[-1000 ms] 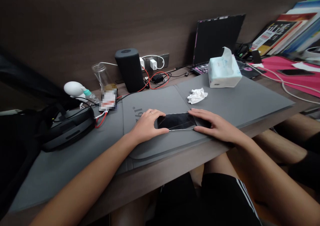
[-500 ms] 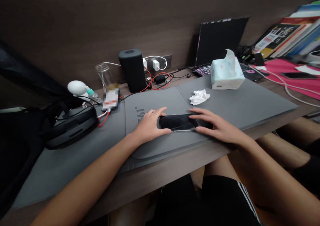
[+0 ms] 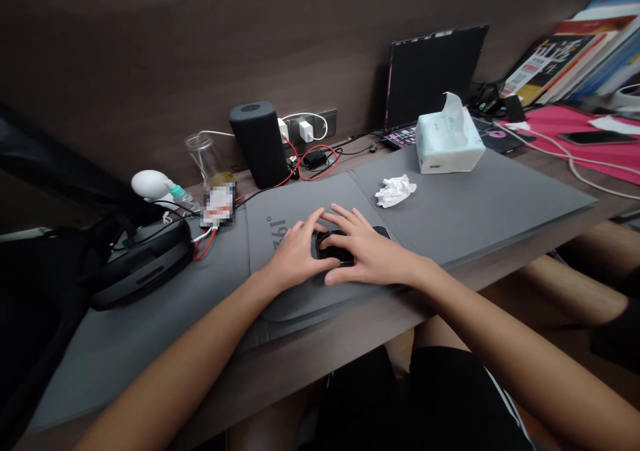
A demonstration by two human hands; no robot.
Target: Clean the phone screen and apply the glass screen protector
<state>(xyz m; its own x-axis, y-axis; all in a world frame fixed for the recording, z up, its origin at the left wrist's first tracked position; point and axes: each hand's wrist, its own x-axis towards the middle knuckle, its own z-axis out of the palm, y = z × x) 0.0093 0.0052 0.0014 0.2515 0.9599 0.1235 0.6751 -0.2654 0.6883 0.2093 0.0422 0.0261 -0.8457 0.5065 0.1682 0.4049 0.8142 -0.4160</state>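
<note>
A dark-screened smartphone (image 3: 344,254) lies flat on the grey desk mat (image 3: 320,194), much of it hidden under my hands. Around its left end is my left hand (image 3: 296,254), with the thumb along the near edge and the fingers at the far edge. My right hand (image 3: 373,251) reaches across the phone from the right. Its fingers are spread over the screen, and the tips come close to my left fingers; whether they touch the glass I cannot tell. Beyond the phone sits a crumpled tissue (image 3: 395,191).
Behind the mat stand a black speaker (image 3: 257,144), a glass bottle (image 3: 205,158) and tangled cables. A tissue pack (image 3: 447,144) is before the laptop (image 3: 435,74). At left lies a black headset (image 3: 145,261); books (image 3: 565,58) lean at right. Another person's leg (image 3: 580,284) shows below.
My right hand has moved left, from the phone's right end to over its screen. My left hand has stayed at the left end. The view has shifted slightly.
</note>
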